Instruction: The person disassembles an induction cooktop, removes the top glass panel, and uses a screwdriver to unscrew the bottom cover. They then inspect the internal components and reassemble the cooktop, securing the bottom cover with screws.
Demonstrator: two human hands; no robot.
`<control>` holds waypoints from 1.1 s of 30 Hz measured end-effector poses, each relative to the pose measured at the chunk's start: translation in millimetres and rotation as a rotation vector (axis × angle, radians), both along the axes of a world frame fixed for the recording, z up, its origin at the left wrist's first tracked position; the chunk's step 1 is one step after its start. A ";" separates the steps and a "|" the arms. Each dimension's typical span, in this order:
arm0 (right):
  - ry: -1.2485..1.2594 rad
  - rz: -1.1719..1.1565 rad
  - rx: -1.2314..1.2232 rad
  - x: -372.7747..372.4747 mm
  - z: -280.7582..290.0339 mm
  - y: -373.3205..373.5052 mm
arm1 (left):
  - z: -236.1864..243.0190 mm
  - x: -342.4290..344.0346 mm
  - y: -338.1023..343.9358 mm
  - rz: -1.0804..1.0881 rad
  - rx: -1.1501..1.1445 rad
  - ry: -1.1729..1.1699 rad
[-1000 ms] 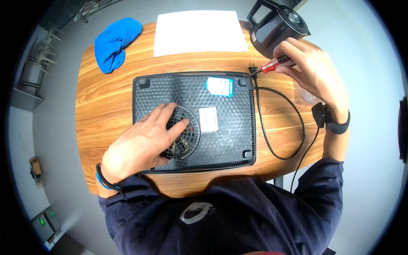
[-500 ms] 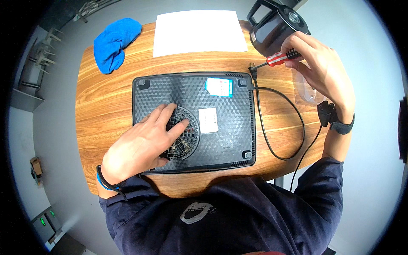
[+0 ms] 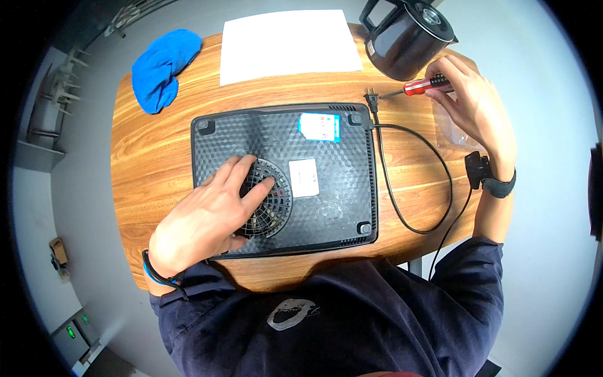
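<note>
Rest spread left hand (image 3: 204,217) on appliance (image 3: 339,182) at eight o'clock, likely for steadiness, gripping screwdriver (image 3: 417,87) in right hand (image 3: 472,103) at two.

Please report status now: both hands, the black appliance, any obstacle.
Left hand on round grille. Right hand holds red-handled screwdriver. Black appliance underside up. Power plug near screwdriver tip.

My left hand (image 3: 210,210) covers part of the round grille (image 3: 274,204); my right hand (image 3: 474,107) hides some of the screwdriver (image 3: 417,87); the top edge crops the kettle (image 3: 405,50).
</note>
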State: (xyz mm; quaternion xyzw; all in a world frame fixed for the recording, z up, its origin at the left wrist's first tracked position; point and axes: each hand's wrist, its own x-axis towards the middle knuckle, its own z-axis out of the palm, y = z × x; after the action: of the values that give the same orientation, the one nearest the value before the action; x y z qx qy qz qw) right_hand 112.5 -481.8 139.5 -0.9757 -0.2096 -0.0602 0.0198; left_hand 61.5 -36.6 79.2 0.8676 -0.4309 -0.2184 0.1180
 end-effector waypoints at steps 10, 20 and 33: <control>0.089 -0.127 0.058 -15.2 -30.7 -30.2 | 1.9 2.0 -1.7 0.004 0.033 0.038; 0.240 -0.130 -0.018 -30.4 -80.0 -38.8 | 6.0 2.1 -2.7 -0.021 -0.001 -0.006; 0.204 -0.137 -0.026 -19.5 -110.5 -46.8 | 6.3 2.2 -3.5 -0.009 -0.017 0.019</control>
State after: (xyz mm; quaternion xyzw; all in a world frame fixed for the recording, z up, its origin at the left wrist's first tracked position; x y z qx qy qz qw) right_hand 93.0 -528.6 29.0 -0.9890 -0.1400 0.0410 0.0245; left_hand 63.8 -40.2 85.5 0.8625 -0.4355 -0.2234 0.1286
